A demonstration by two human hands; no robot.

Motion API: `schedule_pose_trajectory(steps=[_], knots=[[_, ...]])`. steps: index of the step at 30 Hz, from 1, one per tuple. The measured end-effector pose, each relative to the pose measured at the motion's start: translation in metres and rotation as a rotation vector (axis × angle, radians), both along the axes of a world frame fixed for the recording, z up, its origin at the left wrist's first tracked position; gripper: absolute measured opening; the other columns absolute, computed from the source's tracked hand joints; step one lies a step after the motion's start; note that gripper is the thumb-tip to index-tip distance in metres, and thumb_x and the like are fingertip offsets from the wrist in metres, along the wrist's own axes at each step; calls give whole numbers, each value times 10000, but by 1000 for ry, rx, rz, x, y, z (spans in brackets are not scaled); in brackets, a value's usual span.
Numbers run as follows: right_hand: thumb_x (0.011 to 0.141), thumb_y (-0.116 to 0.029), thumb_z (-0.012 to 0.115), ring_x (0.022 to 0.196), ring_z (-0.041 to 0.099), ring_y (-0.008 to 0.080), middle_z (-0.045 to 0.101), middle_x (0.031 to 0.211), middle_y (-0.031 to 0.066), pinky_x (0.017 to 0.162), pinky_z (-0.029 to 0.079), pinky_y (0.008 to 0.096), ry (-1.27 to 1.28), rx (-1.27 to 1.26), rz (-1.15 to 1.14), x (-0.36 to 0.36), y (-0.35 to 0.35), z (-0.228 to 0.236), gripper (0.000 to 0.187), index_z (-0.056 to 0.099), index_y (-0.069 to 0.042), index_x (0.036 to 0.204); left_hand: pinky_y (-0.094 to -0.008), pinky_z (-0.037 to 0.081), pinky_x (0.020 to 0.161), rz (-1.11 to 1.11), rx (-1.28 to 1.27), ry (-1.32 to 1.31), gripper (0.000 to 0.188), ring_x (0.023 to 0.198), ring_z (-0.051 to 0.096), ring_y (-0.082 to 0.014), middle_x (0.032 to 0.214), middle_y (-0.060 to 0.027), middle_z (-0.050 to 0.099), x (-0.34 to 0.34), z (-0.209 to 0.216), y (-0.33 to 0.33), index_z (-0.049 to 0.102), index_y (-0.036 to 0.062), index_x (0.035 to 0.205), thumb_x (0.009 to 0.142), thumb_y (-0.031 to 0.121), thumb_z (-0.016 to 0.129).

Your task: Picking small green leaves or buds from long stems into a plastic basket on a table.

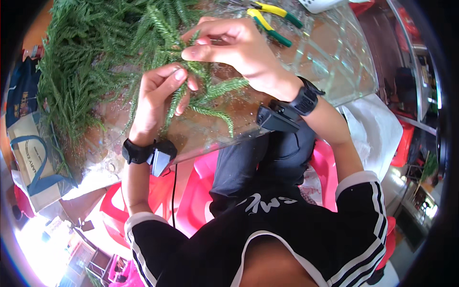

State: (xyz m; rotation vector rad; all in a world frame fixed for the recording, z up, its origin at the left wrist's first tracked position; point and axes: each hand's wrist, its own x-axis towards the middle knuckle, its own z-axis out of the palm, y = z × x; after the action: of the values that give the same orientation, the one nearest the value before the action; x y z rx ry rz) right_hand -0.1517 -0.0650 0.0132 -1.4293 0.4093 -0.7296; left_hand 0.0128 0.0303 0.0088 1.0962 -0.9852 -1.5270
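Note:
Both hands are at a green artificial pine branch (221,89), whose needled twigs spread out below and to the right of my fingers. My left hand (160,91) is closed, its thumb and forefinger pinching the branch low down. Higher up, my right hand (239,45) also pinches it between thumb and fingers; the exact grip point is partly hidden by the needles. Just to the left and beyond lies a thick heap of similar green pine branches (86,62), which blends with the one I hold.
Pliers with yellow and green handles (272,28) lie beyond my right hand on the glossy tabletop (334,62). A white perforated container (320,5) stands at the far edge. A beige bag with blue straps (36,160) is at the left. Red and pink chairs (198,184) stand below the table edge.

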Motion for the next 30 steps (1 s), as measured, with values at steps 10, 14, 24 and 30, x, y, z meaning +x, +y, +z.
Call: schedule_pose_trajectory(steps=[10, 14, 24, 30], knots=[[812, -178, 684, 561, 465, 70, 573, 677, 23, 494, 322, 231, 59, -692, -207, 23, -4, 10, 199, 641, 12, 771, -210, 347, 437, 108, -209, -301, 240, 469, 478, -73, 674, -58, 596, 12, -5, 3, 621, -58, 840, 923, 144, 521], [827, -221, 671, 489, 441, 99, 576, 599, 48, 456, 303, 252, 150, -1025, -281, 19, 0, 14, 238, 652, 10, 773, -207, 347, 444, 175, -265, -408, 235, 469, 478, -68, 663, -48, 590, 6, -10, 5, 623, -53, 844, 924, 141, 519], [864, -285, 618, 441, 316, 88, 444, 488, 20, 441, 234, 265, 225, -585, -110, 21, -27, 14, 362, 602, 20, 671, -211, 329, 463, 287, -165, -622, 313, 472, 434, -78, 584, -50, 520, -13, 11, -8, 579, -15, 848, 954, 241, 435], [845, -271, 634, 452, 313, 107, 385, 491, 38, 457, 258, 274, 313, -553, -61, 21, -38, 14, 350, 596, 31, 670, -218, 375, 512, 24, -81, -57, 203, 549, 519, -98, 645, -66, 578, 10, 17, -20, 588, -44, 889, 923, 144, 519]])
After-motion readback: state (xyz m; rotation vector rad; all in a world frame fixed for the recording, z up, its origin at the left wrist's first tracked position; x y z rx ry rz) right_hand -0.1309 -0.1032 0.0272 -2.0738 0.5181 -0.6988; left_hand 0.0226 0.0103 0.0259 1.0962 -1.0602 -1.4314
